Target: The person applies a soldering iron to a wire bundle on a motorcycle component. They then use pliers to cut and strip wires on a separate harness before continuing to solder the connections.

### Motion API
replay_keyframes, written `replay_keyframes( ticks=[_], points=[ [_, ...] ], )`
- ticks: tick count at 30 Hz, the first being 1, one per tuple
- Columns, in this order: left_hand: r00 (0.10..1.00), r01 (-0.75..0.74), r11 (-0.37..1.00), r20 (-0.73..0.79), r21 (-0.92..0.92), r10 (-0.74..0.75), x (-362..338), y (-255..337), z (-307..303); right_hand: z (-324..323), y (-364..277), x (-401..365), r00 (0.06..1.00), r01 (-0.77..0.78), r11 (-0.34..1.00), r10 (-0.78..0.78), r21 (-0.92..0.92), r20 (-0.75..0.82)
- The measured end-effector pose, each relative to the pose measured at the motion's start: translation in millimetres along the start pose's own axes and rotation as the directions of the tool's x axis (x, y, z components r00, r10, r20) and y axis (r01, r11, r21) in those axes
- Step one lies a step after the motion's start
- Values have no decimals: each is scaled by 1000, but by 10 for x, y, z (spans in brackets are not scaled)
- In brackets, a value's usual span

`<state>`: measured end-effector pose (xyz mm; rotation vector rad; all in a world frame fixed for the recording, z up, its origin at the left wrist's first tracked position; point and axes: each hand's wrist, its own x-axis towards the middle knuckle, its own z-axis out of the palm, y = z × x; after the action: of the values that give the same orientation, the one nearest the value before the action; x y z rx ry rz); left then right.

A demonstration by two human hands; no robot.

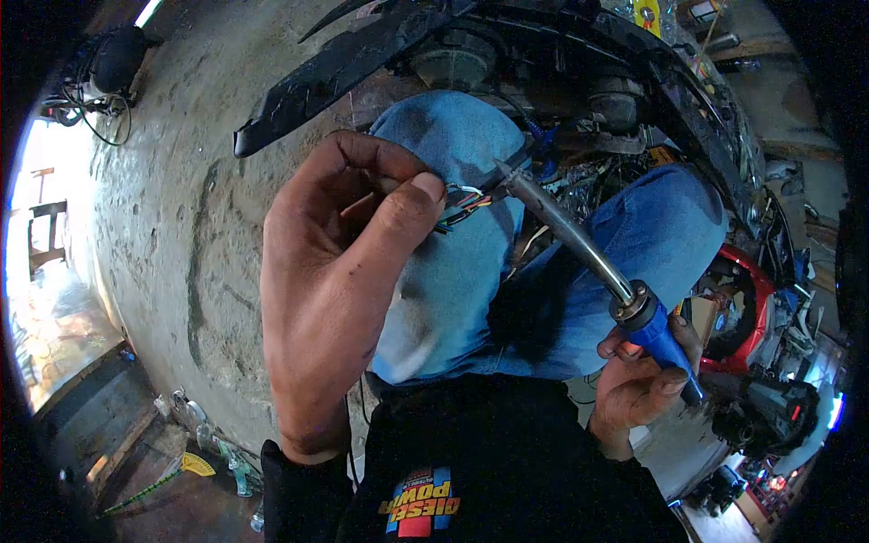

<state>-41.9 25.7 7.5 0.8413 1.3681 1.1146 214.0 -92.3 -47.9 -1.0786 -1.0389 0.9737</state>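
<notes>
Concrete (181, 208) behind — right hand (638, 385) grips soldering iron (579, 244) pointing up-left; left hand (335, 271) pinches wires (463, 206).

Blk shirt (525, 452) w/ logo (421, 503) – "DIESEL POWER", upside down

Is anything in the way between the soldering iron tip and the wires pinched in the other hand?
Nothing visible. The soldering iron, held in the right hand, has its tip right beside the coloured wires pinched by the left hand, with no object between them.
</notes>
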Motion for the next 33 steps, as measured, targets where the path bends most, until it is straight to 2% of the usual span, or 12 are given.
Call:
replay_keyframes(
  ticks=[2, 7, 14, 16, 18, 21, 22, 25, 29, 31, 32, 33],
  points=[
    [1000, -4, 1000, 7, -3, 4, -4, -2, 0, -132, 48, -34, 999, -19, 999, 17, 44, 39],
    [998, -54, 983, 44, 176, 47, -66, 73, -21, -48, -8, -116, 988, -14, 994, 31, 110, -150],
    [911, -401, 767, 133, 500, 390, -212, -90, -32, -487, 119, -326, 968, 55, 966, 10, 252, -249],
    [892, -439, 719, 162, 538, 423, -254, -109, -12, -703, 184, -496, 985, -67, 940, 115, 333, -127],
    [893, -437, 724, 162, 534, 420, -297, -191, 24, -991, 240, -639, 953, -304, 866, 266, 397, 147],
    [897, -400, 715, 86, 574, 433, -375, -250, 99, -1138, 298, -657, 599, -794, 451, 463, 409, 653],
    [919, -354, 732, 70, 582, 389, -423, -245, 121, -946, 233, -720, 519, -813, 110, 584, 572, 625],
    [886, -415, 623, 139, 663, 443, -421, -291, 140, -907, 289, -708, 447, -874, 154, 625, 461, 640],
    [901, -409, 599, 200, 689, 385, -429, -335, 112, -548, 357, -818, 882, -422, 811, 262, 405, 393],
    [879, -459, 554, 264, 694, 398, -409, -360, 50, -659, 311, -855, 816, -577, 593, 434, 561, 381],
    [876, -468, 551, 279, 691, 394, -395, -353, 34, -925, 199, -849, 586, -718, 128, 642, 685, 494],
    [874, -475, 550, 292, 687, 389, -387, -344, 21, -623, 134, -759, 811, -524, 430, 515, 736, 277]
  ],
)
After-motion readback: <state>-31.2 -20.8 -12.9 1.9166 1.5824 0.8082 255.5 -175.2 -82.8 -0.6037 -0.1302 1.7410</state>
